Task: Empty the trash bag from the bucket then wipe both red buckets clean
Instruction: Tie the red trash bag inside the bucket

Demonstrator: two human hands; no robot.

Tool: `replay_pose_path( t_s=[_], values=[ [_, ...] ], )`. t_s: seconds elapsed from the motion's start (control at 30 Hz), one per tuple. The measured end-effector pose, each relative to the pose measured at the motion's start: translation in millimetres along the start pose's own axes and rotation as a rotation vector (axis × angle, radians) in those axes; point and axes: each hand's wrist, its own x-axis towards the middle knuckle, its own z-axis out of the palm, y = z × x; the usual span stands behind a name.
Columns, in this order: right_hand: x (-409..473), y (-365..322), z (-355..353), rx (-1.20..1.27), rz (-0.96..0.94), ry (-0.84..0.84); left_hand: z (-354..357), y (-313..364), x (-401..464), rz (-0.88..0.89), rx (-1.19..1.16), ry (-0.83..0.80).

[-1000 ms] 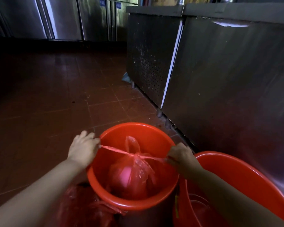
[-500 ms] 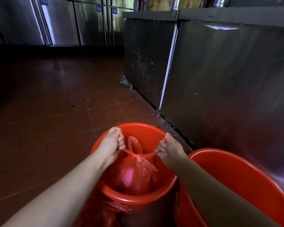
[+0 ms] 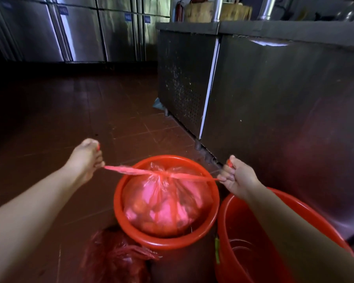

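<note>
Fingers of left hand and right hand pinched tight on stretched bag handles. Trash bag knotted, sat inside red bucket at lower centre; second bucket lower right, touching.

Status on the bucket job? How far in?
Early. Done: nothing fully. In hand: left hand and right hand pull the trash bag's tails apart, tightening its knot; it sits inside the smaller red bucket. Left: lift the bag out, wipe that and the larger red bucket.
</note>
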Motion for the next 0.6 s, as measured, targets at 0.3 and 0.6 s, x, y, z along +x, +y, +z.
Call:
replay_pose_path(
  t_s=[0.3, 0.6],
  values=[
    [-14, -2, 22, -0.271, -0.160, -0.150, 13, -9, -36, -0.209, 0.173, -0.241],
    [-39, -1, 107, -0.784, -0.487, -0.435, 101, 10, -95, -0.384, 0.130, -0.769]
  ],
)
